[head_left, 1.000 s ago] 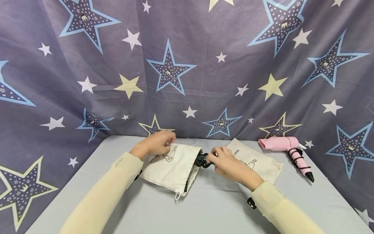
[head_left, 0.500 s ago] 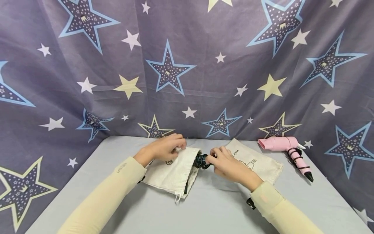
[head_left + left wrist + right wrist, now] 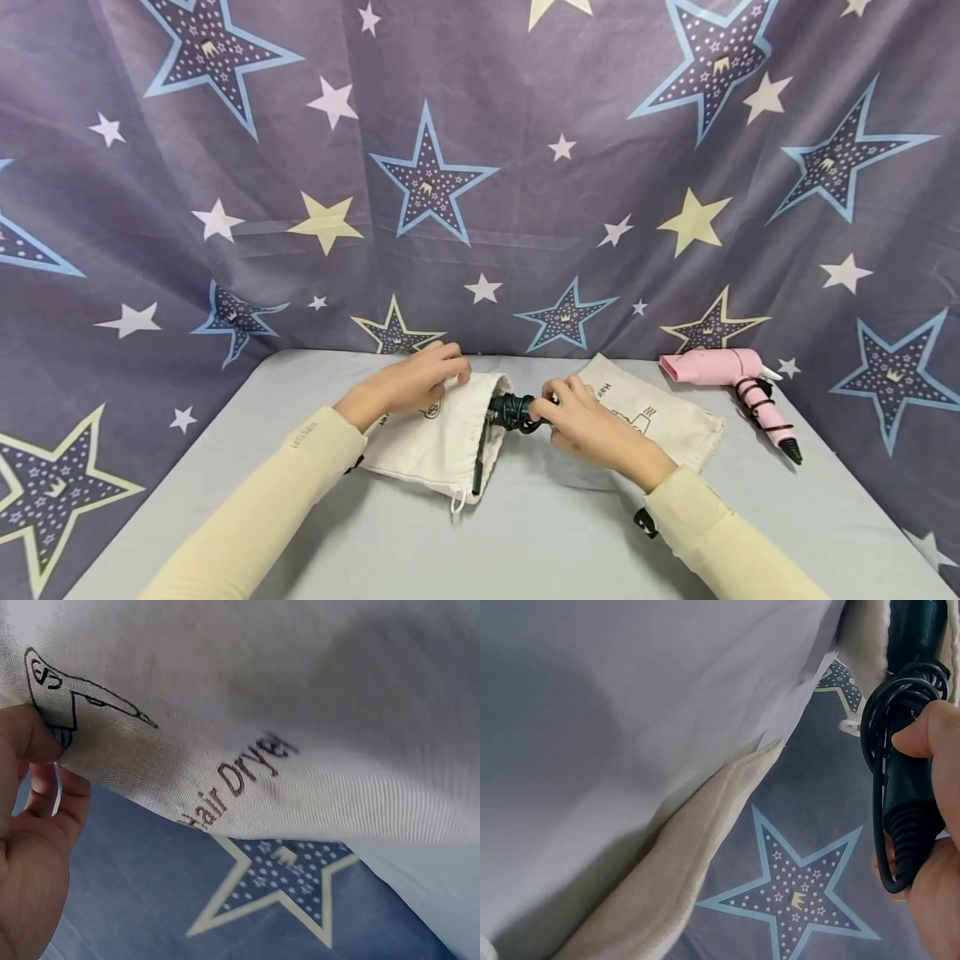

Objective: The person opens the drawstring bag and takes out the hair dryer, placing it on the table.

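A cream cloth drawstring bag [image 3: 431,446], printed "Hair Dryer" with a hair dryer drawing in the left wrist view, lies left of the middle of the table. My left hand [image 3: 412,379] pinches its cloth along the far edge, thumb on the printed face [image 3: 135,750]. Out of the bag's mouth, on the right, comes a dark hair dryer [image 3: 911,787] with black cord wound round its handle; its upper part is hidden inside. My right hand [image 3: 588,425] grips the handle near the cord end, thumb on top.
Right behind my right hand a second cream bag [image 3: 686,425] with similar print lies flat. A pink hair dryer [image 3: 712,365], cord wound round its handle, lies at the back right. A star-patterned curtain [image 3: 480,208] hangs behind the grey table [image 3: 570,546].
My left hand has shifted right along the bag's far edge. The bag's mouth has slid slightly left, baring more of the dark dryer. My right hand stays nearly still.
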The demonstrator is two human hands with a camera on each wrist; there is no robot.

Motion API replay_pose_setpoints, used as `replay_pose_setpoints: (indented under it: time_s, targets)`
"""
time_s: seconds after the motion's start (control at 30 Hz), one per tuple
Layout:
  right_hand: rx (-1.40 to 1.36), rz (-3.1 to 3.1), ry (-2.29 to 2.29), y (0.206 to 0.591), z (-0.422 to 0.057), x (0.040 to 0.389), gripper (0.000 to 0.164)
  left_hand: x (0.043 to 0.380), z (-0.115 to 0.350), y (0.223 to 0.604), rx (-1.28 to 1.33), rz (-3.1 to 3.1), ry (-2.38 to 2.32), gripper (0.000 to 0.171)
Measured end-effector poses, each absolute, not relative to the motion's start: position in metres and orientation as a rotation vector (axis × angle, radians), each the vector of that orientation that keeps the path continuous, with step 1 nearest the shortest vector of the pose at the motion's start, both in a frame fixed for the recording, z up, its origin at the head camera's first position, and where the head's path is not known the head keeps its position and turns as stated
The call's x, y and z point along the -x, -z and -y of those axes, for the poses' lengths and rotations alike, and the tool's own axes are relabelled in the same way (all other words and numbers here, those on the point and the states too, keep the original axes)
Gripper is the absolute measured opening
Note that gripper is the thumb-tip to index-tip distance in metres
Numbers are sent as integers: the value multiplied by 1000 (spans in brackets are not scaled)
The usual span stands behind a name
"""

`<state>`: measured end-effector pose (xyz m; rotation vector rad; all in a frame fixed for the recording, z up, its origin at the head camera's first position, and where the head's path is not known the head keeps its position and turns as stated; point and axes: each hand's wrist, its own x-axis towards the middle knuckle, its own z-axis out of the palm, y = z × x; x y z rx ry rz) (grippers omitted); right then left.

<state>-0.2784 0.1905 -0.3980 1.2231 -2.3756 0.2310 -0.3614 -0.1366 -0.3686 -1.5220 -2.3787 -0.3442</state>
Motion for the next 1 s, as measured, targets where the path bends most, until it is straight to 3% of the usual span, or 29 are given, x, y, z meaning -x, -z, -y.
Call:
replay_pose_setpoints:
  time_s: [0.27, 1.0]
  targets:
    - [-1233, 2342, -272, 397, -194, 281, 38, 366, 147, 373, 1499, 2321, 334, 36]
    - [-1209, 2311, -275, 402, -196, 279, 36, 372, 149, 379, 1454, 2364, 515, 35]
